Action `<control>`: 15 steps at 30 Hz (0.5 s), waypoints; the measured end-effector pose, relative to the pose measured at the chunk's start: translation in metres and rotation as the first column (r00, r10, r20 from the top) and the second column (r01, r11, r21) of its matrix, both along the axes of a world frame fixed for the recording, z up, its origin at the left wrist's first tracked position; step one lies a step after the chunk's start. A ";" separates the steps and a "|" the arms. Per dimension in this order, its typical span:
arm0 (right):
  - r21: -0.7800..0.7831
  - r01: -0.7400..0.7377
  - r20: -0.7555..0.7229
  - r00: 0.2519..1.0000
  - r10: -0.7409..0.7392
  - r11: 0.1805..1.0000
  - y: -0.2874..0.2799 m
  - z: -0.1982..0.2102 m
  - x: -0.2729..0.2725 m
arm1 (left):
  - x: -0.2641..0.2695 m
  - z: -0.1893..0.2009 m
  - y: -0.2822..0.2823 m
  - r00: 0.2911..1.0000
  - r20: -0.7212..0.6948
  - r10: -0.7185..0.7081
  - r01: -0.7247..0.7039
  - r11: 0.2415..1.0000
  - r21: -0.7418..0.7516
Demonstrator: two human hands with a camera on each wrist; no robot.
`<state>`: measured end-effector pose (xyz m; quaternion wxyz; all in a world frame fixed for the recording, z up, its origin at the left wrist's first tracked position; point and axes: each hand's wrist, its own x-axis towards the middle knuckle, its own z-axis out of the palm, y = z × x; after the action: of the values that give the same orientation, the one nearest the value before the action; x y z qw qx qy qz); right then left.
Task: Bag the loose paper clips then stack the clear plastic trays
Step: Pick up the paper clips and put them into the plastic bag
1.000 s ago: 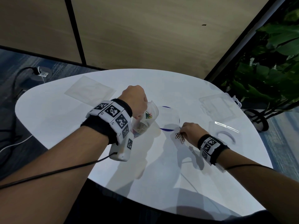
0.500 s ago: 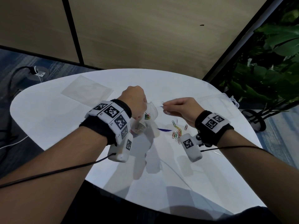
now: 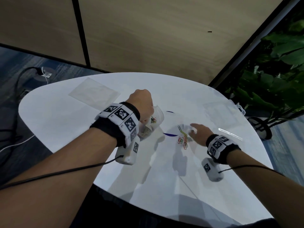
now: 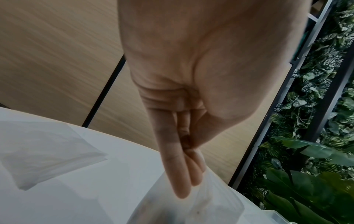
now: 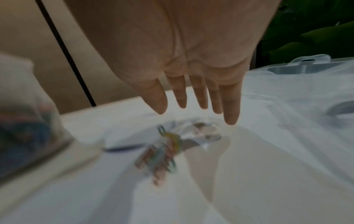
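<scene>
My left hand [image 3: 142, 104] pinches the rim of a clear plastic bag [image 3: 155, 120] and holds it upright on the white table [image 3: 65, 122]; coloured clips show inside it. In the left wrist view the fingers [image 4: 180, 174] press the bag [image 4: 208, 201] against the thumb. Several loose coloured paper clips [image 3: 182, 137] lie in a small heap right of the bag. My right hand [image 3: 198, 132] hovers just right of the heap, fingers [image 5: 199, 97] straight and spread above the clips [image 5: 162, 153], holding nothing. A clear plastic tray [image 3: 220, 111] lies at the far right.
A flat clear bag [image 3: 93, 94] lies at the table's far left. A second clear tray [image 3: 230, 134] sits near the right edge. A clear container [image 5: 306, 63] stands behind my right hand. Green plants [image 3: 271, 79] stand past the right edge. A wall panel rises behind.
My right hand went from the clip heap up to the bag's mouth, then came back down beside the heap with its fingers spread. My left hand kept holding the bag.
</scene>
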<state>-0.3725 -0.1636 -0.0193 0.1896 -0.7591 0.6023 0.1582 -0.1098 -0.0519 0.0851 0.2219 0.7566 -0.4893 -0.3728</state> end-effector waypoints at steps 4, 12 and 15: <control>0.014 -0.074 0.000 0.997 0.074 0.997 0.015 -0.027 0.007 | -0.001 0.000 0.001 1.000 0.027 -0.012 0.012 1.000 -0.003; -0.009 -0.497 -0.005 0.868 0.497 0.867 0.038 -0.031 0.017 | 0.002 0.000 0.001 0.999 0.050 -0.018 0.018 1.000 -0.007; -0.059 -0.612 0.041 0.788 0.615 0.789 0.040 -0.029 -0.005 | 0.001 0.000 0.001 0.999 0.048 -0.020 0.020 1.000 -0.001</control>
<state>-0.3771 -0.1232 -0.0480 0.1291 -0.9215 0.3209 0.1764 -0.1088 -0.0514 0.0848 0.2069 0.7602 -0.5024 -0.3563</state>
